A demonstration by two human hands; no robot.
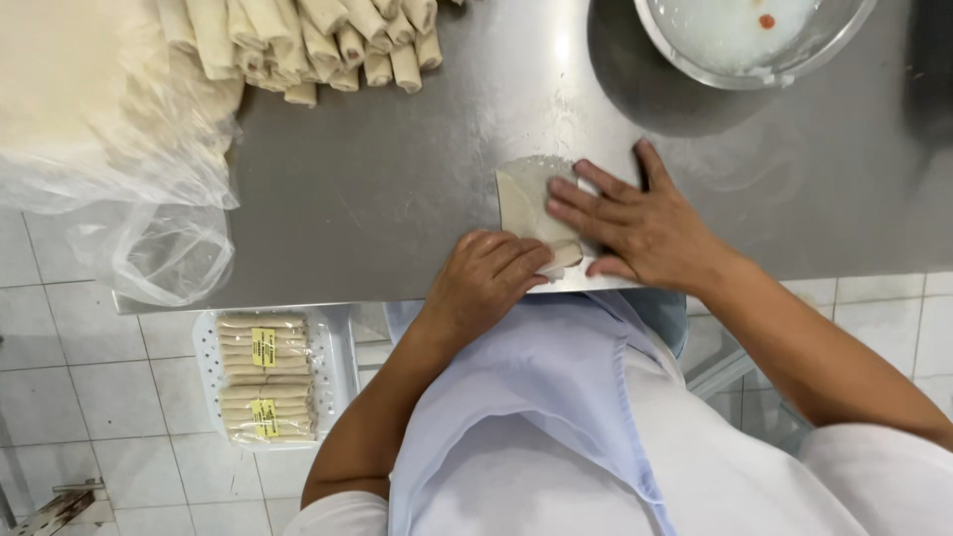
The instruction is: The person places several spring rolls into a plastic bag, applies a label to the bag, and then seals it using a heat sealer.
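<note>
Flat, the wrapper (528, 199) ran lengthwise away from the steel table's (377, 179) edge; left hand (486, 283) pinched its near end, right hand (635, 223) pressed open-fingered; tiled floor (99, 397) below.

Steel worktable (397, 179), white tiled floor (109, 387), glare on metal

Counter (397, 179): dull grey steel, faint pale smears. Wrapper (526, 199): cream-white, plain. Stacked rolls (308, 40): pale beige. Bowl (695, 65): silver, milky white liquid, one orange-red speck. Tray (333, 367): white, perforated; packs with yellow labels. Floor tiles (99, 397): white, grey grout.
</note>
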